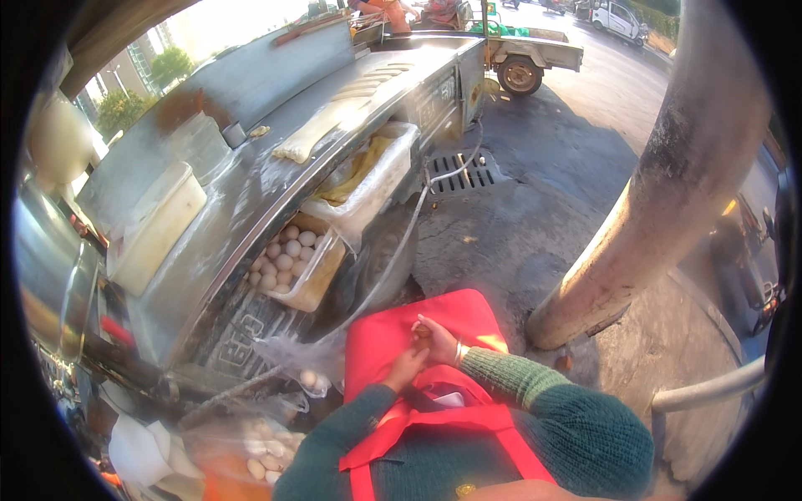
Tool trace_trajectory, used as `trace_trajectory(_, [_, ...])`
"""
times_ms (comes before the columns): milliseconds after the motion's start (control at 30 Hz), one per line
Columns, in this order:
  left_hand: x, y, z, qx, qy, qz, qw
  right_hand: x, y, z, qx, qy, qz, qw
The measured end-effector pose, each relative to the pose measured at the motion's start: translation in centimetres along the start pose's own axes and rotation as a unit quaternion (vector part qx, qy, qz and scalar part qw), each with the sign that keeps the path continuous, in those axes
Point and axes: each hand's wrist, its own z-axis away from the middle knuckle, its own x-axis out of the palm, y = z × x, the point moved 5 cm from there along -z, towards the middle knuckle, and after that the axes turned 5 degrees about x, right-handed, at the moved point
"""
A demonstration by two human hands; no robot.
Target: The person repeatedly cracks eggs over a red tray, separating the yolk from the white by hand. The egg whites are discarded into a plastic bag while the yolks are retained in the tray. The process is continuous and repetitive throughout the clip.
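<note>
Both hands meet in front of the red apron [432, 307] at my waist. My left hand [406, 369] reaches in from the lower left, and its fingers touch my right hand [442, 343]. The right fingers curl inward, with a bracelet at that wrist. Something small and brownish shows between the hands; whether it is an object or a fingertip is unclear. Part of a pale, phone-like object [450, 399] sticks out of the apron below them. To the left, a plastic bin of eggs [321, 275] sits under the metal worktop [232, 206].
Strips of dough [313, 134] lie on the worktop near a white tub [160, 228]. A lined white bin [376, 181] adjoins the eggs. Bagged eggs [266, 460] are at lower left. A thick post [601, 269] stands right, a drain grate [460, 172] ahead. A cart [532, 56] is beyond.
</note>
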Motion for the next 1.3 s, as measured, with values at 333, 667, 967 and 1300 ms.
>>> trace_trajectory(333, [-1.8, -1.2, 0.0, -0.022, 0.061, 0.089, 0.994, 0.4, 1.0, 0.3, 0.046, -0.025, 0.045, 0.998])
trace_trajectory(667, [-1.8, 1.6, 0.7, 0.003, 0.078, 0.101, 0.992, 0.2, 0.6, 0.0, -0.059, -0.026, 0.142, 0.988])
trace_trajectory(967, [-0.5, 2.4, 0.4, 0.062, 0.011, 0.028, 0.998, -1.5, 0.5, -1.0, -0.08, 0.039, 0.117, 0.989])
trace_trajectory(1300, [-0.1, 1.0, 0.4, 0.05, 0.022, 0.023, 0.998, 0.2, 0.2, -0.1, -0.046, 0.033, 0.049, 0.997])
